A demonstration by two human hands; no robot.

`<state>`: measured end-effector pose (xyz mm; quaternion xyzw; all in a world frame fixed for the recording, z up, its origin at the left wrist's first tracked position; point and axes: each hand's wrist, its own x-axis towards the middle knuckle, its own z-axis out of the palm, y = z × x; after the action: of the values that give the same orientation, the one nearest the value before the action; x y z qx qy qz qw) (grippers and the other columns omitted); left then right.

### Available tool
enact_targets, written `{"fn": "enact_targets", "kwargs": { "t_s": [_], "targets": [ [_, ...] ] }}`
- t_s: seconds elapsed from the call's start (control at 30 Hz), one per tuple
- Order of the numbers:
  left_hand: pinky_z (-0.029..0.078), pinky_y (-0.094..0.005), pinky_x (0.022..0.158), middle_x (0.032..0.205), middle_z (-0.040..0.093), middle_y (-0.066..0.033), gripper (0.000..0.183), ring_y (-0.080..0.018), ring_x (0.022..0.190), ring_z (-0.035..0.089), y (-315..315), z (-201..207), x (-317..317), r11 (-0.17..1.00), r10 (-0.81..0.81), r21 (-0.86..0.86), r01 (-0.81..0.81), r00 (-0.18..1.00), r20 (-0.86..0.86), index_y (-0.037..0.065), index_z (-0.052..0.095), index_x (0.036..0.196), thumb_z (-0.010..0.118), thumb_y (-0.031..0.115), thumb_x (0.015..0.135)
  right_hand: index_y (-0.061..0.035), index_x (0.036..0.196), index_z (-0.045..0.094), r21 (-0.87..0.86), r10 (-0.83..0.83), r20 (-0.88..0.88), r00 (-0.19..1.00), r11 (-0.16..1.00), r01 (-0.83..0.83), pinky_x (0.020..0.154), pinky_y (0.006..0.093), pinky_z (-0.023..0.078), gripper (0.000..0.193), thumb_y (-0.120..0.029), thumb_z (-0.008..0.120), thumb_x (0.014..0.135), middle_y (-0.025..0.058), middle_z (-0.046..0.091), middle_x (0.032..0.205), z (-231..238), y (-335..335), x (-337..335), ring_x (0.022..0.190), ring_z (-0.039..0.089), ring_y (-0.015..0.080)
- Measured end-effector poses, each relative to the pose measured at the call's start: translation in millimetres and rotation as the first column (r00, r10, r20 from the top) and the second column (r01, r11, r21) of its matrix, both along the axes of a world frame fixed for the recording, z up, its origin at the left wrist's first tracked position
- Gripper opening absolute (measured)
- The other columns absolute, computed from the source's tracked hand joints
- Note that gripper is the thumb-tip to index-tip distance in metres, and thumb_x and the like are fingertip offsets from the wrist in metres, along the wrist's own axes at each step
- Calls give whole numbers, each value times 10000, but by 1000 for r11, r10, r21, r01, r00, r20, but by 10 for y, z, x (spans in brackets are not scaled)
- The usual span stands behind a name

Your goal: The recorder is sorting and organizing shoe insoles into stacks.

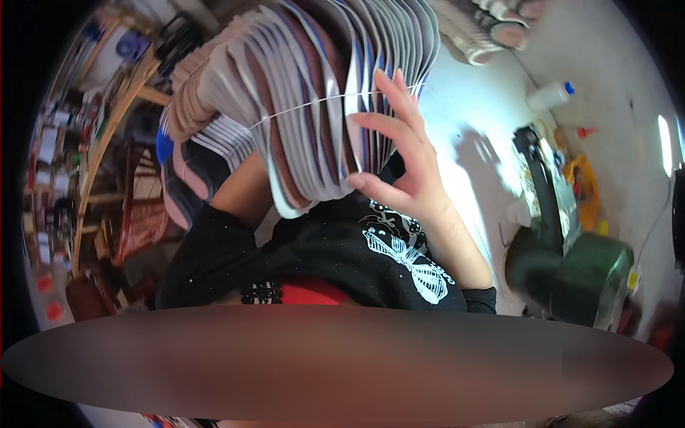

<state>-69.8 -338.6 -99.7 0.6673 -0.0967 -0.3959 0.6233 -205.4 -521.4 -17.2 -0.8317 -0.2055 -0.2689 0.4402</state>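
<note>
A large bundle of insoles [307,143] in white, grey, brown and blue stands on edge in front of my chest. A thin white string [296,107] runs across it. My right hand [414,153] is at the bundle's right side, with its fingers apart and the fingertips at the insole edges by the string. My left forearm [242,185] reaches up behind the bundle, which hides that hand. Beige insoles [193,93] fan out on the left side. Below them are dark and pink insoles [189,178].
Wooden shelving [107,150] crowded with goods fills the left side. More bundled pieces [485,32] lie at the top right. A white bottle with a blue cap [551,96] lies on the pale surface, above a green machine [571,271] with a black upright part [539,167].
</note>
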Motion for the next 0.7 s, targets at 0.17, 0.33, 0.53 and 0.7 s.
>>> {"fn": "enact_targets", "kwargs": {
  "t_s": [0.17, 0.33, 0.53, 0.7],
  "targets": [
    [337, -390, 1041, 1444, 340, -95, 613, -254, 1286, 382, -858, 59, 78, 989, -149, -13, 150, 988, 44, 79, 164, 1456, 473, 236, 951, -30, 1290, 403, 210, -259, 17, 966, 945, 250, 1097, 511, 161, 722, -284, 756, 713, 233, 311, 1436, -69, -217, -230, 1388, 180, 397],
    [335, -393, 1042, 1450, 333, -95, 623, -257, 1289, 377, -1482, 162, 18, 977, -203, -56, 208, 975, 86, 81, 155, 1459, 477, 238, 950, 34, 1418, 192, 343, -360, -113, 926, 861, 376, 1121, 424, 129, 924, -287, 736, 743, 296, 103, 1491, -92, -356, -244, 1399, 136, 355],
    [333, -396, 1043, 1456, 324, -95, 634, -260, 1294, 372, -1530, 223, 133, 969, -206, -116, 220, 971, 120, 84, 145, 1463, 482, 239, 948, 60, 1387, 293, 715, -163, -342, 925, 593, 369, 1048, 342, 295, 703, -94, 598, 773, 181, 428, 1350, -20, -620, -137, 1269, 394, 246],
    [332, -399, 1044, 1462, 316, -95, 644, -262, 1297, 368, -1257, 142, 84, 974, -191, -99, 203, 974, 122, 87, 137, 1467, 486, 240, 947, 64, 1241, 514, 793, 96, -510, 855, 436, 424, 916, 327, 442, 524, -286, 520, 852, 178, 599, 1151, -104, -1042, 202, 1025, 584, 228]
  ]
}}
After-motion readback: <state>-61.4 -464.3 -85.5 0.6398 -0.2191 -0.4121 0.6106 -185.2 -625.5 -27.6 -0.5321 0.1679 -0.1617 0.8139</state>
